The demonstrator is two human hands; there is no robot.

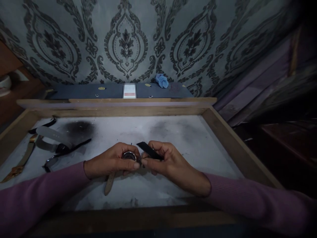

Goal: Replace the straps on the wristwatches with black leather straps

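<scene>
Patterned wall forms the backdrop, dim throughout; before it stands a shallow wooden tray, its pale floor marked with dark smudges; both bare hands work over its near half, sleeves at the wrists; the left hand is closed around a watch, thumb along the lower edge of the case; the right hand is curled, gripping a black strip, its thumb and fingertips meeting just beside the watch; what lies between those tips cannot be told; at the tray's left side lie a grey-strapped watch and, nearer the corner, a gold watch, both clear of the hands; the held watch is over the tray's middle, face up, its pale strap hanging below the left hand; judged by appearance, the case is light but rigid, its polished rim likely slippery and its glass fragile; the strap looks pliable, though not limp; hold is best taken at the sides of the case, off the glass.
</scene>
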